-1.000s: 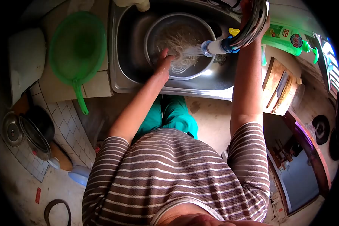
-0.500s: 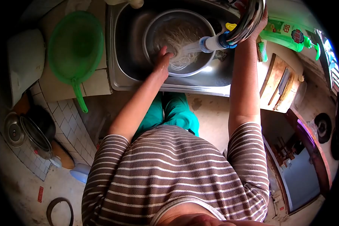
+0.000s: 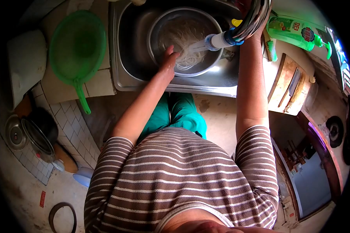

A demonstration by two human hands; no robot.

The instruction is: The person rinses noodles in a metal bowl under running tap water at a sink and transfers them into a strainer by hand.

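Note:
A round metal basin (image 3: 153,40) stands in the sink, with pale, thin noodle-like strands (image 3: 186,52) lying in it. My left hand (image 3: 168,64) reaches over the basin's near left side, its thumb apart from the other fingers and its fingertips beside the strands. Whether it touches them I cannot tell. Water runs onto the strands from a white and blue tap nozzle (image 3: 220,41). Behind the thick curved tap hose (image 3: 256,21) is my right hand (image 3: 259,34), most of it hidden, so its grip does not show.
The metal sink (image 3: 206,90) surrounds the basin. To the left lies a green strainer (image 3: 78,48) with a handle. On the right are a green pump bottle (image 3: 291,33), a brush (image 3: 271,50) and a wooden board (image 3: 286,87) bearing a knife (image 3: 294,83).
The nozzle has shifted slightly left, and my right hand has moved further behind the hose. My left hand stays almost in place at the basin. Water still runs.

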